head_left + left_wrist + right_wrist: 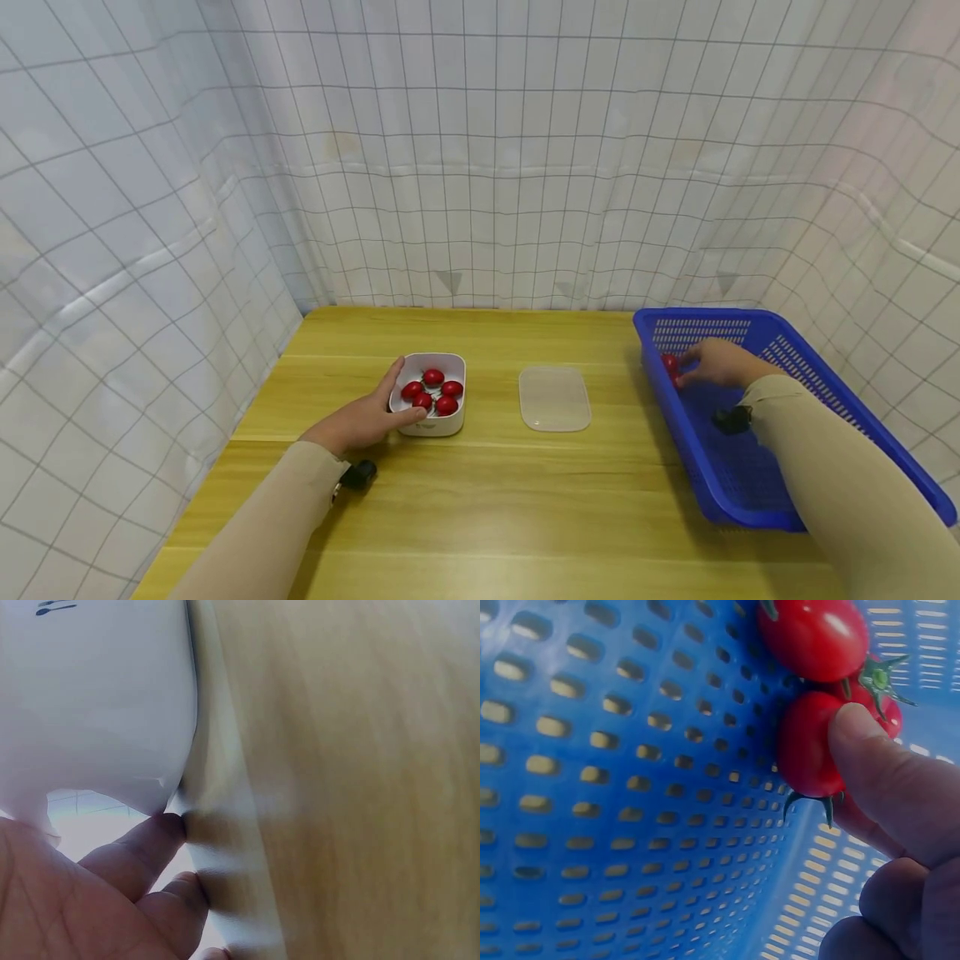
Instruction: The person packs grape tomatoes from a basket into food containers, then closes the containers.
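Observation:
A white container on the wooden table holds several red cherry tomatoes. My left hand grips its left side, thumb up along the wall and fingers curled at the front corner. The left wrist view shows the container wall close up above my fingers. My right hand reaches into the blue basket, far left corner. There its fingertip pinches a cherry tomato against the perforated wall, beside another tomato. The thumb is hidden.
A clear plastic lid lies flat on the table between container and basket. White grid-patterned curtains close in the table at the back and both sides. The basket sits at the right edge of the table.

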### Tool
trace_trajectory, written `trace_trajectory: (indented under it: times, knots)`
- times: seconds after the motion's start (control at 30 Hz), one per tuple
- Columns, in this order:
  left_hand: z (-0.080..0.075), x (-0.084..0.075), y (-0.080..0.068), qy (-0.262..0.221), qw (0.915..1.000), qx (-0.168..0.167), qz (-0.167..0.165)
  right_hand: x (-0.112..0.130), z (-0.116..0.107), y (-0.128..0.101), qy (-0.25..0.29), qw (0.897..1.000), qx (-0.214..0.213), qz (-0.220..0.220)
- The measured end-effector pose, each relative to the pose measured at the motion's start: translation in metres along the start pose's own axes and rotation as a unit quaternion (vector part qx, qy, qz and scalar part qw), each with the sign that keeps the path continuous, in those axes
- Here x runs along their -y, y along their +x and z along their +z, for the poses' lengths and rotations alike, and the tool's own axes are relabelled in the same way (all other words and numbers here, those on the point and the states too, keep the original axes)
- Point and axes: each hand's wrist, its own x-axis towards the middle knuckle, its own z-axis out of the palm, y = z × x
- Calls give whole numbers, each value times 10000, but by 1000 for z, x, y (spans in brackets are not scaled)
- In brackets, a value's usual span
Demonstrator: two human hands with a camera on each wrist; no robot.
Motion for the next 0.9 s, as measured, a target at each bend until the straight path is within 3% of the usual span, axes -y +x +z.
trace_trajectory:
  times: [0.9]
  knots:
    - [0, -1, 0, -121, 9999, 10, -46, -1, 4, 3, 154, 9996, 205, 117]
